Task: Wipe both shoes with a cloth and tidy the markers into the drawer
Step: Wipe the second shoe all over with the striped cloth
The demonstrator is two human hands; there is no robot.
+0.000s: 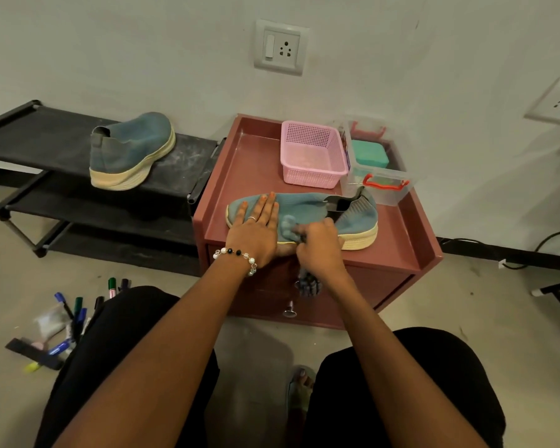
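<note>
- The left hand (256, 227) lies flat on the toe half of a blue shoe (307, 208), fingers straight and spread, pressing it onto the top of the reddish cabinet (398, 250).
- Just beside it, touching at the thumb side, the right hand (320, 244) is curled round a blue-grey cloth (288, 226), bunched against the shoe's side near the middle; a tail of the cloth hangs below the right wrist, over the cabinet front.
- That hanging tail partly covers the upper drawer knob; the lower drawer knob (290, 310) shows below it, between the person's knees.
- Beyond the hands, at the back of the cabinet top, stands a pink basket (314, 156), and just right of it a clear box (382, 176) with red latches and a teal item inside; the shoe's heel nearly touches that box.
- Far left of the left hand, the second blue shoe (130, 153) sits upright on the top shelf of a black rack (29, 130).
- Down left of the left forearm, on the floor, the markers (75, 315) lie scattered among some small clutter, partly hidden by the person's left knee.
- A wall socket (281, 46) is above the cabinet.
</note>
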